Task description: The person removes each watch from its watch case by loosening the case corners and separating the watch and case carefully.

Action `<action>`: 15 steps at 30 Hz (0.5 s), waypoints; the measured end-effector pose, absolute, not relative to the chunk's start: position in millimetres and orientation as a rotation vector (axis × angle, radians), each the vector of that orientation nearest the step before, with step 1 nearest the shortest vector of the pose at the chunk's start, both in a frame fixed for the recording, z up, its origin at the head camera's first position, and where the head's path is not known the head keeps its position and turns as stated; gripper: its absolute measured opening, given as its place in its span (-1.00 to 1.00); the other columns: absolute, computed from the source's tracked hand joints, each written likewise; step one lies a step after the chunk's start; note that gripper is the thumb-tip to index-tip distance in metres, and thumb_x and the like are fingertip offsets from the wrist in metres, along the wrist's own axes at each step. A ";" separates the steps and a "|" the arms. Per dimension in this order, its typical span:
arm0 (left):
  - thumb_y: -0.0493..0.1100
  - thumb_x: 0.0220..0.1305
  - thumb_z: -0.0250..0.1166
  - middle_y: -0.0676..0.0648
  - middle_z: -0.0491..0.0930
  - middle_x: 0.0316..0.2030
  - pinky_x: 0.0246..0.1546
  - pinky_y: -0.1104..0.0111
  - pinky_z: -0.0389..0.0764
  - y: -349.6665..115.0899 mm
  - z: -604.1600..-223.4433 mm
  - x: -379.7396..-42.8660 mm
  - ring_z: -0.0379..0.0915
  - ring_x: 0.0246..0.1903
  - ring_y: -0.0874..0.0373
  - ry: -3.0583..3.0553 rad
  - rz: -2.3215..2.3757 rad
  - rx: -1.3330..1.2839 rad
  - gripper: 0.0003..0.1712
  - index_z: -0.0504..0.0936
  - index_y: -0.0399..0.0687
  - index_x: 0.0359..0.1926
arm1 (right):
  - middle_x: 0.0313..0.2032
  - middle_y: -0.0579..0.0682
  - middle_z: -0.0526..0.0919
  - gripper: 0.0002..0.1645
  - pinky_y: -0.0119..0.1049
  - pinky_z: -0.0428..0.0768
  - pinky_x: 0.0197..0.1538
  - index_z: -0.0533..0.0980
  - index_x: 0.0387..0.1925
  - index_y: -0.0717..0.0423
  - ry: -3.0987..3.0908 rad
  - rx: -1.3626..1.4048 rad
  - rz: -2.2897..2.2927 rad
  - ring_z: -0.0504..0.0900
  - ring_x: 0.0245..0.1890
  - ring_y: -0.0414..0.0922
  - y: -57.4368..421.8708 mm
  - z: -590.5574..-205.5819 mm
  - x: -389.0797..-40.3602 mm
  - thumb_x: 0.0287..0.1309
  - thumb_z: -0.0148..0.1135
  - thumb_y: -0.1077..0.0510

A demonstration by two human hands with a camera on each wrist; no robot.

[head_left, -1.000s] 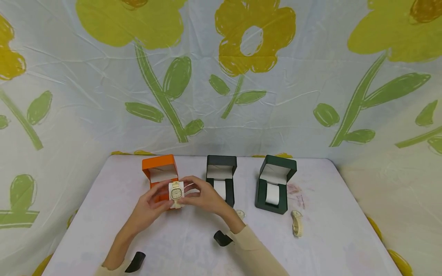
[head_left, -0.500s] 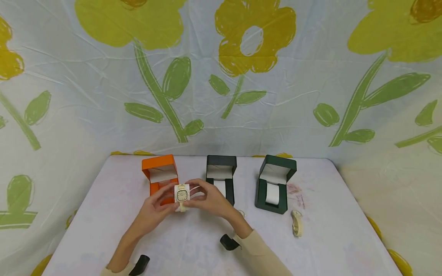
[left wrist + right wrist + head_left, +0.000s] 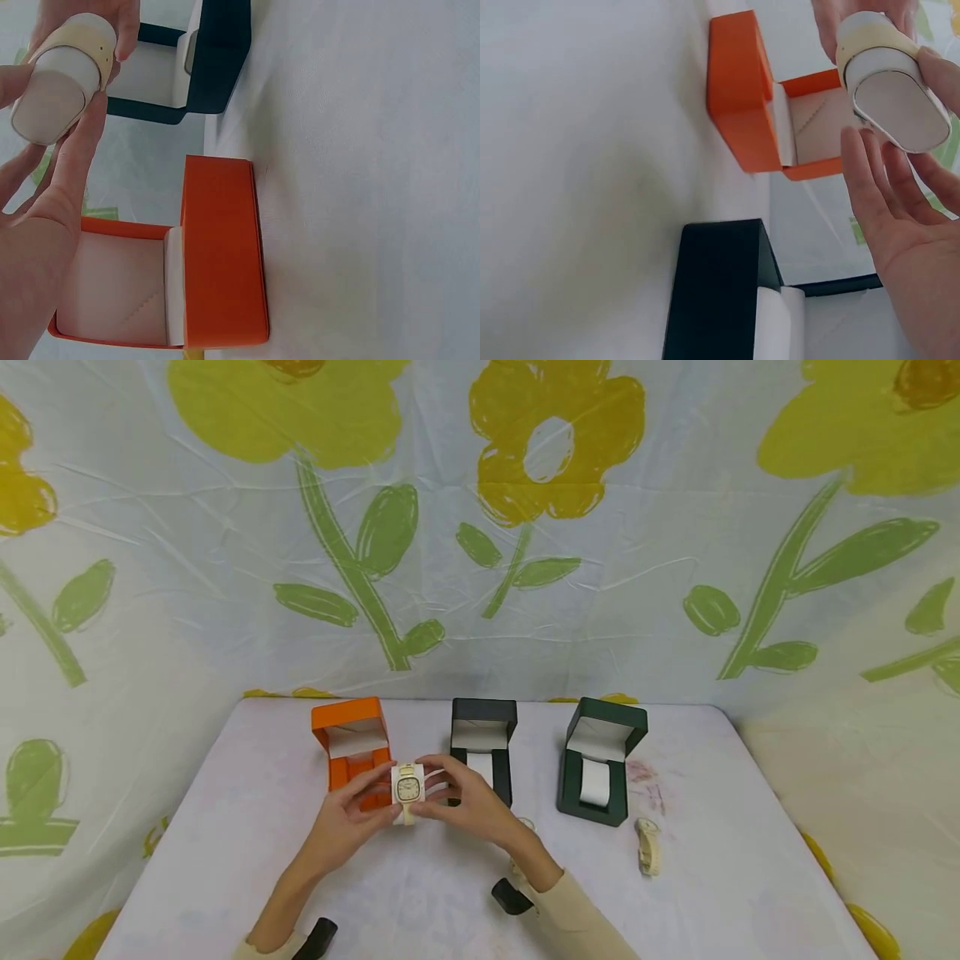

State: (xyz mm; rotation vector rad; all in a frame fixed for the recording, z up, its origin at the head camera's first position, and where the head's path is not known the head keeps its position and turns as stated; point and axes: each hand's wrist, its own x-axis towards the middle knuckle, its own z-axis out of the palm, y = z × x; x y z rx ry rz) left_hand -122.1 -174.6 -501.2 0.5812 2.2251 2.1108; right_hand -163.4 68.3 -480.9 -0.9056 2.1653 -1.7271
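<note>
A cream-strapped watch (image 3: 408, 789) with a squarish gold-rimmed dial is wrapped round a white watch cushion (image 3: 49, 109). In the head view my left hand (image 3: 347, 828) grips the cushion's left end, and my right hand (image 3: 472, 806) grips its right end, thumbs below and fingers above. The dial faces up towards the head. Behind my hands stands an orange watch box (image 3: 347, 714), lid raised, with no cushion showing in its orange insert. Both wrist views show the cushion's rounded flat end (image 3: 900, 109) and the strap encircling its middle.
A black watch box (image 3: 483, 708) and a dark green watch box (image 3: 611, 714) stand with lids up, each with a white cushion inside. A cream-strapped watch (image 3: 648, 847) lies at the right. Another watch (image 3: 528, 822) is mostly hidden behind my right wrist.
Both hands have shifted to the right and slightly nearer, carrying the cushion and watch from in front of the orange box towards the gap beside the black box. The boxes have not moved.
</note>
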 end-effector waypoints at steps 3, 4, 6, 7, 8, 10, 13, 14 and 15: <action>-0.40 0.30 0.40 -0.33 0.44 0.30 -0.03 0.29 0.70 -171.9 -503.9 -122.1 0.55 0.10 0.20 2.238 2.101 0.575 -0.29 0.38 -0.33 0.44 | 0.28 0.05 0.47 -0.19 0.12 0.56 0.23 0.33 0.42 0.14 2.217 -0.989 -1.712 0.55 0.17 0.12 71.5 -482.8 -160.4 0.22 0.49 0.18; -0.39 0.30 0.40 -0.32 0.45 0.29 -0.03 0.29 0.70 -171.2 -504.7 -122.1 0.55 0.09 0.19 2.248 2.094 0.573 -0.29 0.39 -0.32 0.44 | 0.29 0.04 0.45 -0.16 0.11 0.55 0.25 0.31 0.44 0.12 2.244 -1.022 -1.700 0.53 0.20 0.09 72.0 -483.4 -159.6 0.21 0.51 0.17; -0.38 0.29 0.42 -0.30 0.48 0.26 -0.04 0.29 0.70 -169.8 -506.0 -121.8 0.56 0.08 0.17 2.258 2.088 0.561 -0.29 0.41 -0.28 0.43 | 0.32 0.02 0.40 -0.08 0.07 0.52 0.30 0.27 0.46 0.05 2.306 -1.119 -1.658 0.48 0.24 0.03 72.0 -484.6 -158.9 0.17 0.54 0.14; -0.38 0.28 0.43 -0.29 0.49 0.25 -0.04 0.28 0.70 -169.3 -506.6 -121.6 0.56 0.08 0.17 2.259 2.089 0.556 -0.28 0.42 -0.26 0.43 | 0.34 0.02 0.38 -0.04 0.03 0.51 0.31 0.24 0.48 0.02 2.340 -1.176 -1.626 0.46 0.26 0.00 71.6 -484.9 -158.6 0.15 0.56 0.13; -0.38 0.28 0.43 -0.28 0.51 0.23 -0.04 0.28 0.70 -169.0 -507.3 -121.2 0.56 0.07 0.16 2.255 2.092 0.549 -0.28 0.42 -0.25 0.43 | 0.35 0.01 0.35 0.01 0.00 0.50 0.33 0.21 0.49 0.00 2.365 -1.223 -1.596 0.43 0.28 -0.02 71.1 -485.2 -158.3 0.12 0.58 0.12; -0.38 0.28 0.42 -0.26 0.51 0.24 -0.03 0.27 0.70 -168.1 -508.1 -120.8 0.55 0.08 0.15 2.233 2.103 0.545 -0.28 0.42 -0.24 0.43 | 0.37 0.01 0.32 0.08 -0.07 0.45 0.37 0.17 0.51 -0.03 2.397 -1.293 -1.546 0.38 0.32 -0.07 69.9 -485.2 -157.9 0.08 0.61 0.09; -0.40 0.29 0.41 -0.27 0.49 0.26 -0.01 0.26 0.69 -166.2 -508.5 -120.4 0.54 0.11 0.13 2.182 2.127 0.545 -0.29 0.42 -0.25 0.44 | 0.40 0.02 0.29 0.10 -0.12 0.41 0.40 0.17 0.50 0.02 2.402 -1.346 -1.500 0.33 0.35 -0.10 68.0 -484.8 -157.5 0.06 0.63 0.08; -0.40 0.30 0.40 -0.27 0.49 0.26 0.00 0.26 0.69 -165.6 -508.8 -120.5 0.53 0.12 0.12 2.164 2.132 0.547 -0.29 0.41 -0.26 0.44 | 0.40 0.03 0.29 0.08 -0.12 0.41 0.40 0.18 0.49 0.04 2.397 -1.357 -1.495 0.33 0.35 -0.10 67.3 -484.9 -157.4 0.06 0.62 0.09; -0.40 0.30 0.40 -0.27 0.48 0.27 0.01 0.27 0.69 -164.9 -508.8 -120.5 0.53 0.12 0.11 2.155 2.135 0.550 -0.29 0.41 -0.27 0.44 | 0.39 0.04 0.30 0.07 -0.13 0.41 0.41 0.19 0.48 0.08 2.394 -1.373 -1.490 0.33 0.35 -0.09 66.5 -484.9 -157.5 0.06 0.62 0.11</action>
